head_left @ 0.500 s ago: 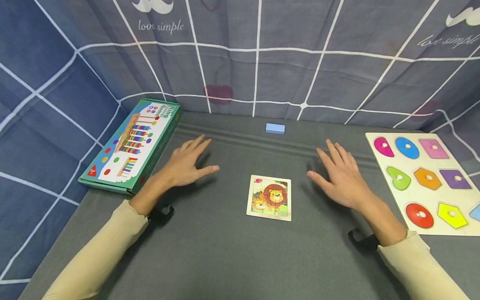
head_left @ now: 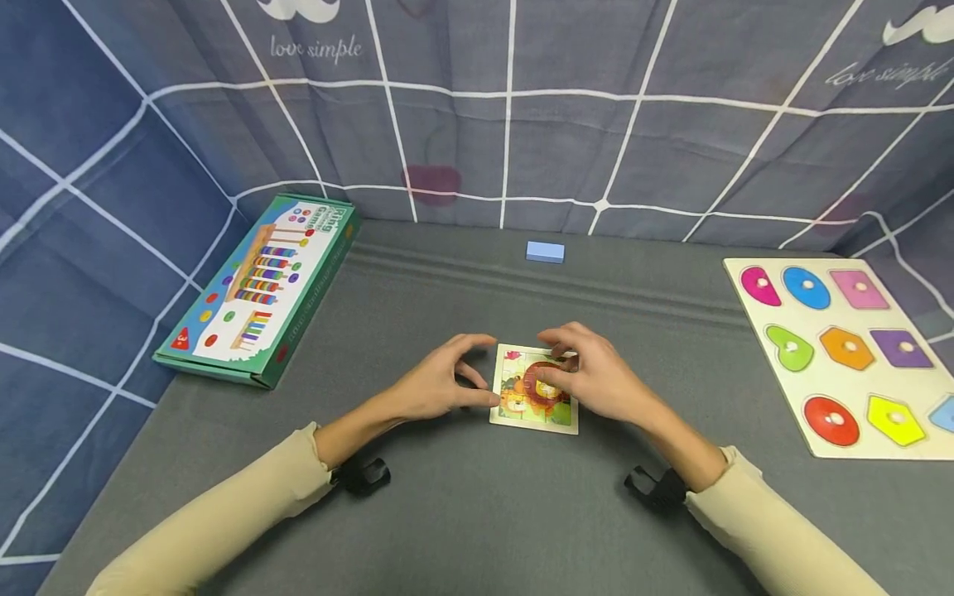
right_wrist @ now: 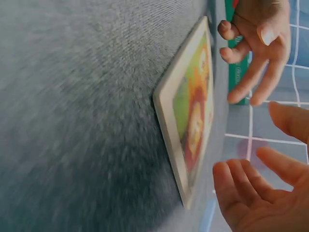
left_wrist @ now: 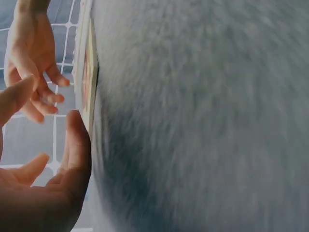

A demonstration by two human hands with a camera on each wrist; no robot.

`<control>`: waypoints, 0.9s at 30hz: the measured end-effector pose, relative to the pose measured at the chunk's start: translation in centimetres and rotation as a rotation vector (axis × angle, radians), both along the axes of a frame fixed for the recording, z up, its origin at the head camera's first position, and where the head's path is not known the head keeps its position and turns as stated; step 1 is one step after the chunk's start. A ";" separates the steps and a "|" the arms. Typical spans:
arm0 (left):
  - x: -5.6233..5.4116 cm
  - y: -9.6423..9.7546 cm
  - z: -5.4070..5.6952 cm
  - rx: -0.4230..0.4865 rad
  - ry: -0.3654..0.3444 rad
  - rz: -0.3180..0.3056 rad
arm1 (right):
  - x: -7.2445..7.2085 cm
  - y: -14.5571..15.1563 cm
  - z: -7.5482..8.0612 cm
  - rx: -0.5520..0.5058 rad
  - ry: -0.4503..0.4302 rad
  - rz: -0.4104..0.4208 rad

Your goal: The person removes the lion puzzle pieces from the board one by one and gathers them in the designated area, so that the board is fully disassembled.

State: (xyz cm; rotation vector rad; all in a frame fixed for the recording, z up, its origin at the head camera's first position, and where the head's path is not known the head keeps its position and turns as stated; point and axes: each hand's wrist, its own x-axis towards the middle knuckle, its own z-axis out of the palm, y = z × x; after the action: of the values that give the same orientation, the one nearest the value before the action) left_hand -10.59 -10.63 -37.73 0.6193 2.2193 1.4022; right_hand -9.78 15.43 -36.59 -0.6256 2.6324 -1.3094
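A small square lion jigsaw puzzle [head_left: 525, 397] in a pale wooden frame lies flat on the grey cloth. My left hand [head_left: 432, 385] is at its left edge, thumb and fingers spread apart in a curve with nothing between them. From the other side my right hand [head_left: 599, 377] hovers above the puzzle's right part, covering some of the lion. In the right wrist view a gap shows between those fingers [right_wrist: 241, 181] and the wooden frame [right_wrist: 169, 121]. The left wrist view has the left fingertips close beside the puzzle's edge [left_wrist: 91, 77].
A green boxed ring game [head_left: 257, 290] lies at the left. At the right is a shape-peg board [head_left: 801, 406] with coloured knobbed pieces. A small blue block [head_left: 546, 252] sits at the back, before the grid-patterned curtain [head_left: 559, 149].
Both hands have moved inward and towards the person, from wide apart to either side of the puzzle. Their fingers are more bent than before. The puzzle has stayed in place.
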 end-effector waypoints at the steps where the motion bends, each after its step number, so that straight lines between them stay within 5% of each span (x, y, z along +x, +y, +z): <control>1: 0.0 0.2 -0.2 -0.001 0.004 -0.008 | -0.2 -0.3 -0.2 0.000 -0.013 0.018; 11: -0.3 1.4 -1.0 -0.111 0.090 -0.050 | -1.5 -1.6 -1.6 0.054 -0.097 0.095; 19: -0.4 1.7 -1.1 -0.229 0.148 -0.094 | -1.5 -2.2 -2.2 0.131 -0.040 0.090; 27: -0.7 1.5 -1.2 -0.251 0.178 -0.154 | -1.6 -2.3 -2.2 0.141 -0.047 0.082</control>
State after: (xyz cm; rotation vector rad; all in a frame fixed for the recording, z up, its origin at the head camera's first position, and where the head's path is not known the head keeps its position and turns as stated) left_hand -11.27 -9.12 -38.88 0.8318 2.3778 1.0074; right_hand -11.37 13.16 -38.77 -0.6651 2.6028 -1.0908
